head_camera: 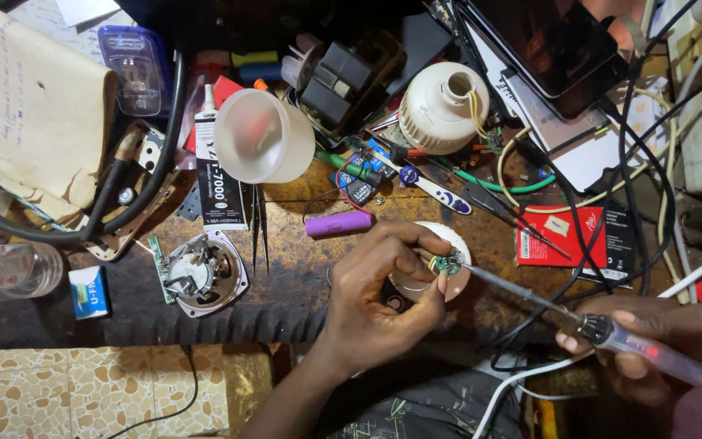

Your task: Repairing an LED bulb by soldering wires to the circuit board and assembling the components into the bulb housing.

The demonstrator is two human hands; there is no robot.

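Currently left hand pinches small circuit board over white bulb base; right hand grips soldering iron, tip at board; slip risks burnt fingers

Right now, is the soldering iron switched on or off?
It appears on: a red light glows inside the soldering iron handle, held by the right hand.

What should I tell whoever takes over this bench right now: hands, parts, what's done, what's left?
Left hand: pinching a small round circuit board over a white bulb base on the bench.
Right hand: gripping a soldering iron, tip resting at the board's edge.
Nearby: purple battery behind the left hand, frosted dome and white bulb housing further back.
Done: bulb is apart, board exposed.
Left: the joint under the tip looks unfinished; dome and base are not yet rejoined.
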